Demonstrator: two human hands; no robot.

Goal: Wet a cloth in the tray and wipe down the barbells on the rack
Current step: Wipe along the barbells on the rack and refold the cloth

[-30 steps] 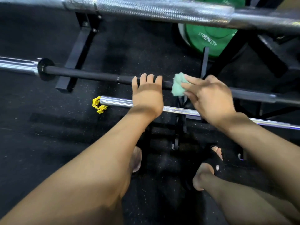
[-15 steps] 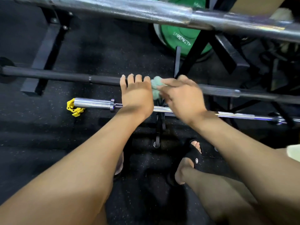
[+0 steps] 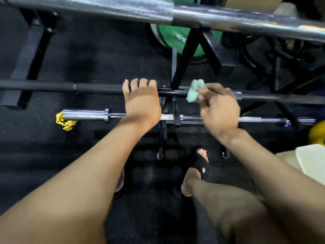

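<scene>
Mid-wipe on black barbell (image 3: pixel 98 88) — right hand (image 3: pixel 219 110) pinching green cloth (image 3: pixel 194 91), left hand (image 3: pixel 142 101) curled over it; chrome bars seemingly left.

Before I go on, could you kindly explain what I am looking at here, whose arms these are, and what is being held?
There is no machine: a camera worn on a person's head looks forward and down, so the two arms are the wearer's own. The left hand rests on a black barbell that lies across a rack, its fingers curled over the top. The right hand pinches a crumpled pale green cloth against the same bar. Nearer the wearer lies a thin chrome barbell with a yellow collar at its end, and a thick silver barbell crosses the top of the picture. Behind stands a green weight plate. Below, on the dark speckled floor, you see a foot in a black sandal.
</scene>
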